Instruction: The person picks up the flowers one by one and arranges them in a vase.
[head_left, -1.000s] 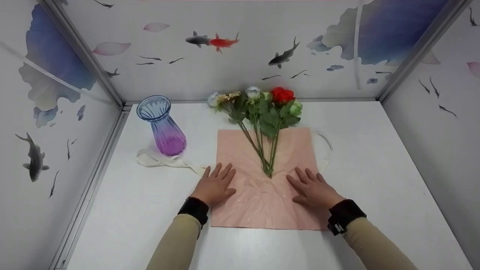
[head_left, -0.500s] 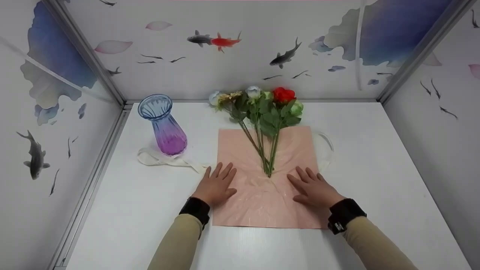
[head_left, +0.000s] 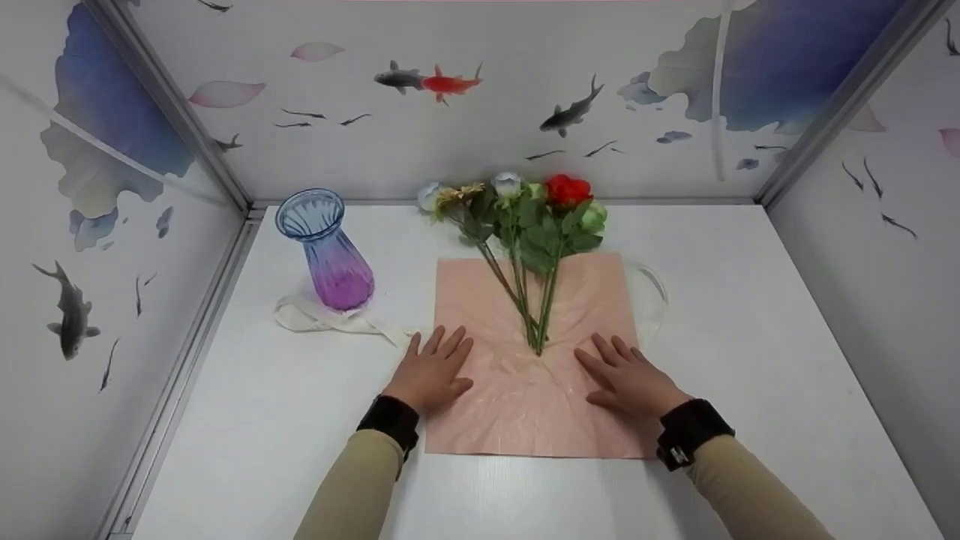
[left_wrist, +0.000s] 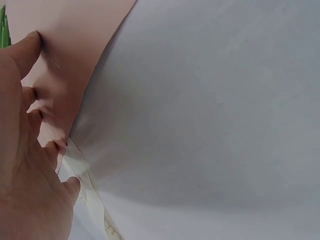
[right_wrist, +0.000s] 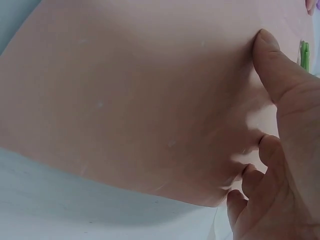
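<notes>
A pink sheet (head_left: pixel 517 420), creased around its middle, lies flat on the white table. My left hand (head_left: pixel 431 375) rests on its left edge with spread fingers; in the left wrist view the little finger of that hand (left_wrist: pixel 25 145) reaches past the edge beside a cream strap (left_wrist: pixel 87 190). On the sheet's right side rests my right hand (head_left: pixel 630 379), fingers spread too, the thumb touching the surface in the right wrist view. Between the hands, several flower stems (head_left: pixel 544 315) lie on the sheet. Their red, green and pale blue heads (head_left: pixel 506 185) extend beyond its far edge.
A ribbed glass vase (head_left: pixel 330 255), blue above and purple below, stands at the back left. The cream strap (head_left: pixel 315 315) loops around the vase's foot, and a white loop (head_left: pixel 656 289) shows right of the sheet. Printed walls (head_left: pixel 487 150) enclose the table.
The view shifted slightly between the first and second frames. Both hands keep their places on the sheet, and the flowers and vase have not moved.
</notes>
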